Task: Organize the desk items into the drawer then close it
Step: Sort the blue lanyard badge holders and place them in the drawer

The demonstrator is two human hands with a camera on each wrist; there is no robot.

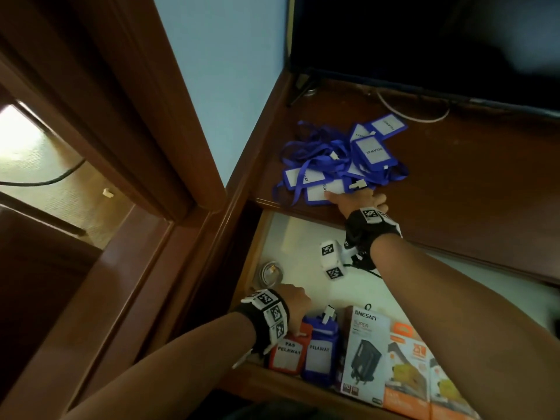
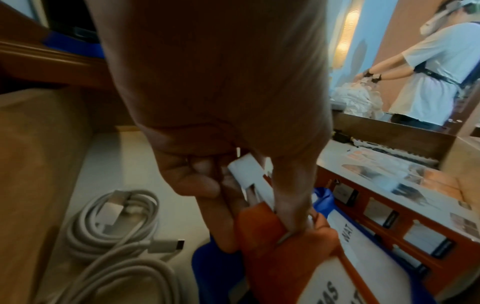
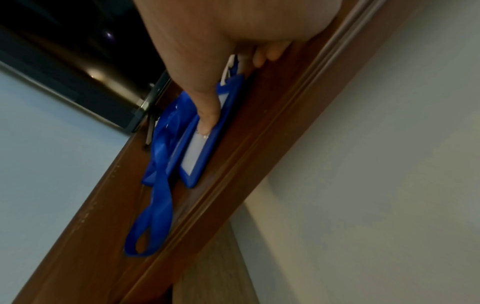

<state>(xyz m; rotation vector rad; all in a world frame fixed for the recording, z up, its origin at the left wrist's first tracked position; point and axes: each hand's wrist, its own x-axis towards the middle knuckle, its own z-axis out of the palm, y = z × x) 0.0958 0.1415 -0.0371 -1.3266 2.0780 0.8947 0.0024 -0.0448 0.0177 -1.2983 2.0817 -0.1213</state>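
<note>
1. The left hand (image 1: 295,301) gripped the orange badge (image 1: 286,351) by its clip in the drawer's (image 1: 297,234) front left corner
2. The right hand (image 1: 360,198) pressed a straight forefinger on a blue badge (image 1: 318,192) on the worktop (image 1: 454,177), just behind the drawer

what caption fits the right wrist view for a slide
Right hand presses a forefinger onto a blue badge holder at the desk edge, a blue lanyard lying beside it.

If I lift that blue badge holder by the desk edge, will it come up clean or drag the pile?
The blue badge holder looks flat and stiff, so it likely slides easily under the right hand. The lanyards look floppy and tangled, so pulling one probably drags its neighbours.
</note>
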